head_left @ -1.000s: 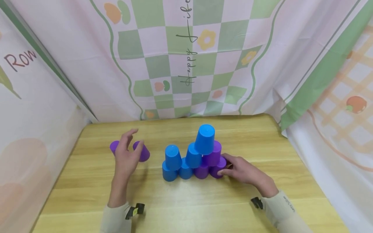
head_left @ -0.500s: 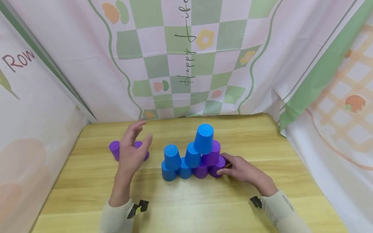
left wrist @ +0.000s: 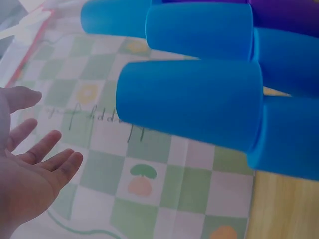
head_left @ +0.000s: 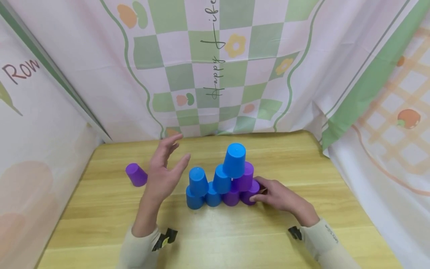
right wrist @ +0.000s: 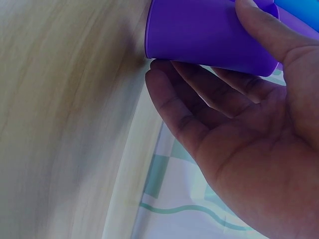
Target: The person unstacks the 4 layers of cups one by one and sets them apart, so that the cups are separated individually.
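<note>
Several upside-down blue and purple cups form a stepped stack on the table. Its bottom row runs from a blue cup [head_left: 195, 201] at the left to a purple end cup [head_left: 249, 196] at the right. Above stand a left blue cup [head_left: 198, 183], a middle blue cup [head_left: 222, 181] and an upper purple cup [head_left: 245, 181]. The top blue cup [head_left: 234, 160] spans the last two. My right hand [head_left: 277, 194] holds the purple end cup, thumb in front, fingers behind. My left hand [head_left: 162, 179] hovers left of the stack, fingers spread, nothing in it [left wrist: 35, 164].
A lone purple cup [head_left: 136, 175] stands upside down to the left of my left hand. The wooden table [head_left: 215, 239] has patterned cloth [head_left: 231, 74] hanging behind it and at both sides.
My left hand has moved right, away from the lone purple cup and toward the stack. A second purple cup is now hidden behind that hand. The right hand and stack have stayed put.
</note>
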`<state>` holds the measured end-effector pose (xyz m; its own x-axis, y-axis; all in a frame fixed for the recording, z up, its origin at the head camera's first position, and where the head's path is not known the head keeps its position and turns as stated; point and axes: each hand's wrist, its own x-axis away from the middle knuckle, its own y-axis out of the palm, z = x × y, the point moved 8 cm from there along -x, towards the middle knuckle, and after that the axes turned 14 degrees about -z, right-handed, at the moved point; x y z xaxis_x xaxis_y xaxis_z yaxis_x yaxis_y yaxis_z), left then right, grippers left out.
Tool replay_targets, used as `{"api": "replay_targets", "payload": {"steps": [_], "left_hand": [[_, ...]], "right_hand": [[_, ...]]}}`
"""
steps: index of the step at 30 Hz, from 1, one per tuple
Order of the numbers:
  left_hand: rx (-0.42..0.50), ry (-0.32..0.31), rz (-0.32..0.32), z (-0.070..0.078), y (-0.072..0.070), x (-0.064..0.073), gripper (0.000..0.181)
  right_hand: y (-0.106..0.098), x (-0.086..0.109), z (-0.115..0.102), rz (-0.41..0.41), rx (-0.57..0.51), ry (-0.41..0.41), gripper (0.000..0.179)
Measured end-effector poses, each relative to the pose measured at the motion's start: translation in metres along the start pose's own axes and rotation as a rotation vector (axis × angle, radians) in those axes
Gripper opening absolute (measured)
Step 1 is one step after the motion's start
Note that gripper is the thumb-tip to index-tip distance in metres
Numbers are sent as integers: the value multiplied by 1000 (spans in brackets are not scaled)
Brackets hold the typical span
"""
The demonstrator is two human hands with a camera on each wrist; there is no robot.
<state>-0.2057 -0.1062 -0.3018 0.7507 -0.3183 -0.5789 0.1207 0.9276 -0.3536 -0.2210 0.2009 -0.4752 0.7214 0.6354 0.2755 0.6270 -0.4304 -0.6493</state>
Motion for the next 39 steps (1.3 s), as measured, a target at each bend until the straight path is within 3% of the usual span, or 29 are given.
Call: {"api": "replay_targets", "payload": {"steps": [7,18,39], "left_hand": [[23,42,-41,32,15,-12,51],[24,82,-68,14,32,-17,58],[-28,156,-190,27,75,-36,55]], "right_hand": [[0,1,0,-6,-18,7,39],[1,1,0,-9,-23,24,37],[-1,1,-4,7,-12,-24,36]]}}
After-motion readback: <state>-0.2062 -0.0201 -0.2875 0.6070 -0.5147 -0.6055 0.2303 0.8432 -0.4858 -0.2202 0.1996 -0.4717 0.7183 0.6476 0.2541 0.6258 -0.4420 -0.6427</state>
